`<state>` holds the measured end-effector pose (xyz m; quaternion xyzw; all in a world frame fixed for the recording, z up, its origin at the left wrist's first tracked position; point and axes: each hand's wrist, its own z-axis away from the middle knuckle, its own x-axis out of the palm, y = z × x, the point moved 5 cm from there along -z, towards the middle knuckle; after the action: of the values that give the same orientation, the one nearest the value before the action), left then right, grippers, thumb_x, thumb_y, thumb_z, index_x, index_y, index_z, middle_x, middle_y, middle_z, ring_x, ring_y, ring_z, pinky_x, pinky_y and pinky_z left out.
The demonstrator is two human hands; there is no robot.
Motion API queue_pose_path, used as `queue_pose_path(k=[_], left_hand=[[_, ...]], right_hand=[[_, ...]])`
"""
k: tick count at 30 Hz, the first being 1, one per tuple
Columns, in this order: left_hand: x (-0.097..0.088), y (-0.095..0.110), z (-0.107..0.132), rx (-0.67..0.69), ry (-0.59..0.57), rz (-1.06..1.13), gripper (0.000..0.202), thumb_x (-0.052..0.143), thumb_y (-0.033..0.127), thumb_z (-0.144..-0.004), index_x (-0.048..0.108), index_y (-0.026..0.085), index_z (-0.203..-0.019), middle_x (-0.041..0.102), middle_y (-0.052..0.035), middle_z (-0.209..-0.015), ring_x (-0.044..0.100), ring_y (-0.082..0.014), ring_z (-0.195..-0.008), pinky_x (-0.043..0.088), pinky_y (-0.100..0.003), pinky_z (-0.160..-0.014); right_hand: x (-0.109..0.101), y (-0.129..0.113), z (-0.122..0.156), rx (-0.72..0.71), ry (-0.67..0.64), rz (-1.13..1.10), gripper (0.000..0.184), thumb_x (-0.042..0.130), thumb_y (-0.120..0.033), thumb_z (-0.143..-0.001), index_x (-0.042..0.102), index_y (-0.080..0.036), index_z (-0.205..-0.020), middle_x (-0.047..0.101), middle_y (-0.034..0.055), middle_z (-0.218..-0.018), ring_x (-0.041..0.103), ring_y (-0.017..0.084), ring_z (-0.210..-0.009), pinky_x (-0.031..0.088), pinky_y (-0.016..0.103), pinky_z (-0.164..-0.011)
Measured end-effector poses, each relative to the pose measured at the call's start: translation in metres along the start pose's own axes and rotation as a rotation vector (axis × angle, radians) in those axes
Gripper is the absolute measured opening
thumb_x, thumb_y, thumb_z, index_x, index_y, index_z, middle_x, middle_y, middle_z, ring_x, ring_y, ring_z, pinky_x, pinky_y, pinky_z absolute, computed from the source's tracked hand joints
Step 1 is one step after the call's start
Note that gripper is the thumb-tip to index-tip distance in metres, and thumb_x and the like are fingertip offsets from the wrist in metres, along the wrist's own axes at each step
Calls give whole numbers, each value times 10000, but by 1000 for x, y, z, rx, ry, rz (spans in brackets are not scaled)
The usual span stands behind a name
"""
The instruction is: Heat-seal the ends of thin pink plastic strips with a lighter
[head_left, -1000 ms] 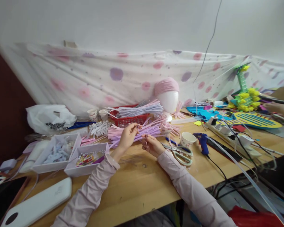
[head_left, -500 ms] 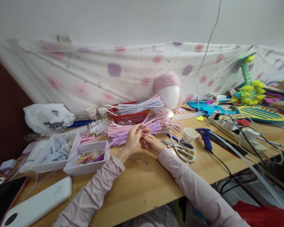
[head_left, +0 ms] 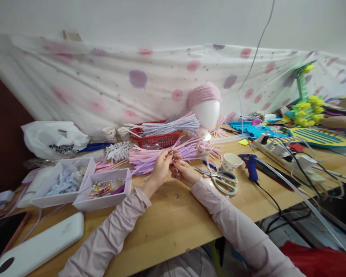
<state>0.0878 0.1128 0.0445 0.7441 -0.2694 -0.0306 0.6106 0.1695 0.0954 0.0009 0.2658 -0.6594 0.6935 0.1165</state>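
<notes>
My left hand (head_left: 160,168) and my right hand (head_left: 185,171) meet above the middle of the table, fingertips pinched close together. Whatever lies between them is too small to make out. Just behind them rests a bundle of pink and purple pipe cleaners (head_left: 145,158). A red basket (head_left: 158,140) farther back carries more pipe cleaners, pale blue and pink. Scissors with light green handles (head_left: 223,181) lie right of my right hand. Left of my left hand stands a white box of beads (head_left: 103,200), beside another white box (head_left: 54,200) of pale blue pieces.
A white foam head (head_left: 209,115) wears a pink band. To the right are a paper cup (head_left: 231,163), a blue glue gun (head_left: 250,168) and a power strip (head_left: 288,165) with cables. A white power bank (head_left: 43,240) lies front left. Another person's hand (head_left: 341,123) shows at far right.
My hands stay pinched together at nearly the same place, with small finger movements. The view has shifted slightly. At far right, the other person's hand has moved a little.
</notes>
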Motion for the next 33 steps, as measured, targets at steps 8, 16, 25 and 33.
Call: queue_pose_path(k=[8,16,25,33], left_hand=[[-3,-6,1,8,67,6,250,542,398,-827,575,165,-911,682,-50,-795,646,-138,-689,486,-206,-557],[-7,-7,2,13,156,34,218,526,361,-834,566,172,-935,694,-74,-854,662,-184,-853,516,-241,-640],[-9,-8,3,-8,158,-19,231,540,331,-818,586,158,-963,666,-45,-791,648,-149,-769,501,-227,-630],[-11,-9,4,58,194,-83,227,543,370,-819,584,165,-907,634,-22,-752,618,-130,-718,474,-208,-599]], right_hand=[[4,1,1,7,11,-17,389,797,-453,-589,552,-179,-717,411,-85,-482,293,38,-424,286,191,-472],[7,2,2,7,20,-62,373,789,-431,-610,573,-183,-786,398,-90,-490,267,37,-421,245,182,-450],[6,4,1,-9,99,18,388,797,-462,-565,565,-175,-686,404,-89,-467,283,37,-415,257,192,-442],[11,4,3,-16,119,3,429,810,-478,-521,548,-180,-682,400,-100,-469,279,27,-416,265,179,-446]])
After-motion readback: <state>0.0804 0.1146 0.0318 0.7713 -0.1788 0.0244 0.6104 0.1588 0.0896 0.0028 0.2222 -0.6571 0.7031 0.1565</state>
